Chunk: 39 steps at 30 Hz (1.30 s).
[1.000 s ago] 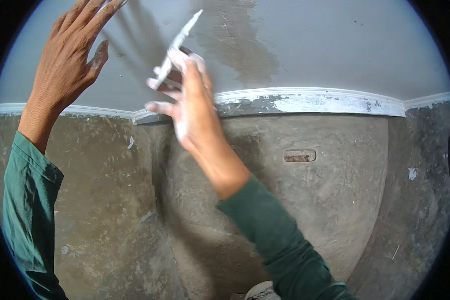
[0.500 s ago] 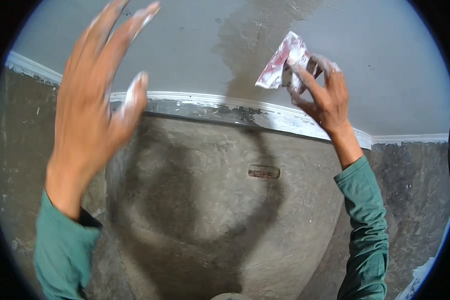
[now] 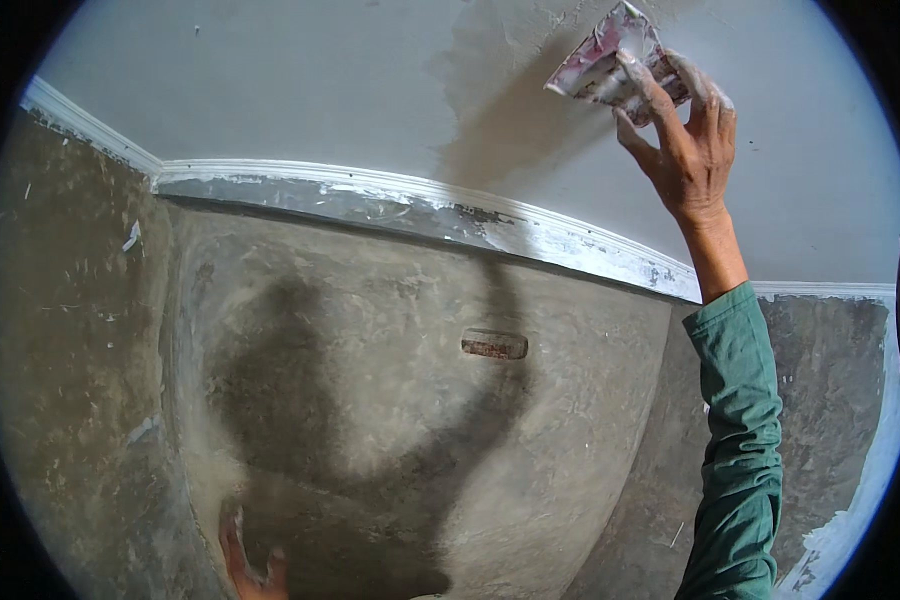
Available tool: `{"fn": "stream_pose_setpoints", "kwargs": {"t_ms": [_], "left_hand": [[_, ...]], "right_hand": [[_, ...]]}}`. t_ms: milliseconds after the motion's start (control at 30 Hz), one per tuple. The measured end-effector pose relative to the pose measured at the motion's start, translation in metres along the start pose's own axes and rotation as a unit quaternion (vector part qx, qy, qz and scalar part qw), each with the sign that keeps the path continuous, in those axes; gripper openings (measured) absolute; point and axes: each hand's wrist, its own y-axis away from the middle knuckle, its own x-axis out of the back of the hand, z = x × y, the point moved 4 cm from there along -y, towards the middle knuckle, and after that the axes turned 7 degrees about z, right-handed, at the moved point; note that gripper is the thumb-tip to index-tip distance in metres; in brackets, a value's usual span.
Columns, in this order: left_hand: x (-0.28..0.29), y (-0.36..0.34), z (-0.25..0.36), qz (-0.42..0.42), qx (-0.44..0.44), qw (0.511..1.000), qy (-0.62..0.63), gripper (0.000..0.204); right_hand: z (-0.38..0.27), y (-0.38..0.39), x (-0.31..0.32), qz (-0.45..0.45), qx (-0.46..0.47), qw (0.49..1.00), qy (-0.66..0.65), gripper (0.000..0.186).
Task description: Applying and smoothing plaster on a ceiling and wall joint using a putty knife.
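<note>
Up against the grey ceiling (image 3: 300,90), my right hand (image 3: 690,145) grips a flat, angular, red-and-white piece (image 3: 600,60), smeared with white material, with its fingers bent over it. A darker damp-looking patch of the ceiling lies around the piece. My left hand (image 3: 255,560) is low at the bottom edge, fingers apart and holding nothing, in front of the rough grey wall (image 3: 390,390); most of it is out of frame.
A white moulding (image 3: 90,135) runs along the top of the walls, over a patchily white-coated beam (image 3: 420,215). The back wall has a small recessed slot (image 3: 493,343). Side walls flank it, with a white edge (image 3: 860,510) at far right and shadows on the back wall.
My left hand has dropped from beside the ceiling to the bottom edge. My right hand has moved right and up along the ceiling, still gripping the flat piece.
</note>
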Motion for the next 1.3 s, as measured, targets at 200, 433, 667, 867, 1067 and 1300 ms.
{"fn": "stream_pose_setpoints", "kwargs": {"t_ms": [200,433,667,867,1067,1300], "left_hand": [[0.005,0.062,-0.058,-0.071,0.029,0.994,-0.072,0.074],[0.006,0.109,-0.1,-0.152,0.14,0.971,-0.124,0.08],[-0.003,0.13,-0.119,-0.141,0.138,0.98,-0.006,0.083],[-0.002,0.135,-0.112,-0.152,0.136,0.979,0.009,0.076],[-0.001,0.144,-0.127,-0.142,0.123,0.982,0.013,0.076],[-0.007,0.105,-0.078,-0.181,0.041,0.981,-0.055,0.074]], "right_hand": [[0.012,0.005,-0.002,-0.008,0.006,0.999,0.044,0.071],[0.015,0.008,-0.003,-0.039,0.022,0.996,0.081,0.072],[0.026,0.013,0.005,-0.071,0.053,0.99,0.112,0.068],[0.042,0.04,0.031,-0.103,0.038,0.987,0.113,0.061],[0.024,0.024,0.063,-0.048,-0.095,0.992,0.066,0.076],[-0.017,-0.012,0.017,0.107,-0.238,0.965,0.037,0.075]]}}
